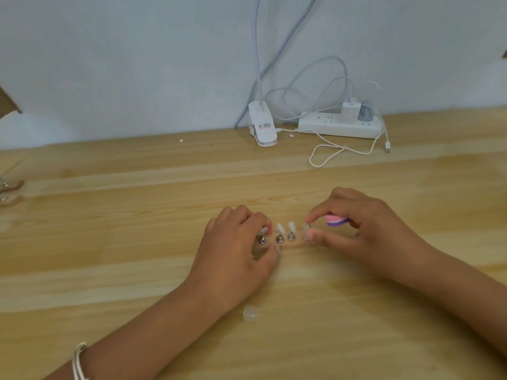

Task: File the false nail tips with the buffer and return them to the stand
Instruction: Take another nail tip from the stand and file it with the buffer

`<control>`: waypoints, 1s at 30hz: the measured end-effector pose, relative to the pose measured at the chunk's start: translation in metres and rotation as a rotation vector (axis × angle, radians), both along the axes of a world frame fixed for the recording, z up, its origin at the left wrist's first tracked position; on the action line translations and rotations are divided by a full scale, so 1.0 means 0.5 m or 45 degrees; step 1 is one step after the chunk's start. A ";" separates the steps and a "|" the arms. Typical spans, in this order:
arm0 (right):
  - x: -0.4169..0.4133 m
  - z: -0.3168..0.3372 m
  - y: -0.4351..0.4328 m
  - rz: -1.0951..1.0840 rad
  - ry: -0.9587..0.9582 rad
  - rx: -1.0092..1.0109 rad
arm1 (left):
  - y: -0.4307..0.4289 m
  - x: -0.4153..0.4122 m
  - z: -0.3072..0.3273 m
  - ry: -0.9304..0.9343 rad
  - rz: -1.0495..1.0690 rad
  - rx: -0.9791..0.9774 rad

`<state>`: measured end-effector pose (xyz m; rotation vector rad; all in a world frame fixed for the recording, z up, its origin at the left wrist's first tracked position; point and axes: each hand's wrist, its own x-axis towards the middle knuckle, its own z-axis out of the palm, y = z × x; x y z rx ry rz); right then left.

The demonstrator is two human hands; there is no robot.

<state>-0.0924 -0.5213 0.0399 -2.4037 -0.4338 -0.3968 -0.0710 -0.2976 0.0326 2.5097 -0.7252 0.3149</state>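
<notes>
Person, two arms bare as far as seen: left hand [236,259], right hand [367,234]; thin silver bangles [79,362] stacked on left wrist.

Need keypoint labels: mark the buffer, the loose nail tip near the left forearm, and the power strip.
buffer [338,220]: head view, purple edge below the fingers
loose nail tip [250,313]: head view, its middle
power strip [321,124]: head view, bare top face
</notes>
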 end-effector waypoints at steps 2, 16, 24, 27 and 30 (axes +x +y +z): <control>0.003 0.000 -0.001 0.031 0.000 0.006 | 0.001 0.001 0.000 0.008 -0.003 -0.003; -0.032 0.024 0.042 0.195 -0.142 0.383 | -0.004 -0.016 0.006 -0.258 -0.276 -0.348; -0.057 0.032 0.068 0.189 -0.174 0.450 | -0.005 -0.020 0.009 0.103 -0.480 -0.759; -0.057 0.030 0.066 0.180 -0.170 0.448 | -0.005 -0.022 0.007 0.170 -0.475 -0.828; -0.054 0.028 0.049 0.204 -0.139 0.389 | -0.007 -0.026 0.007 0.231 -0.469 -0.880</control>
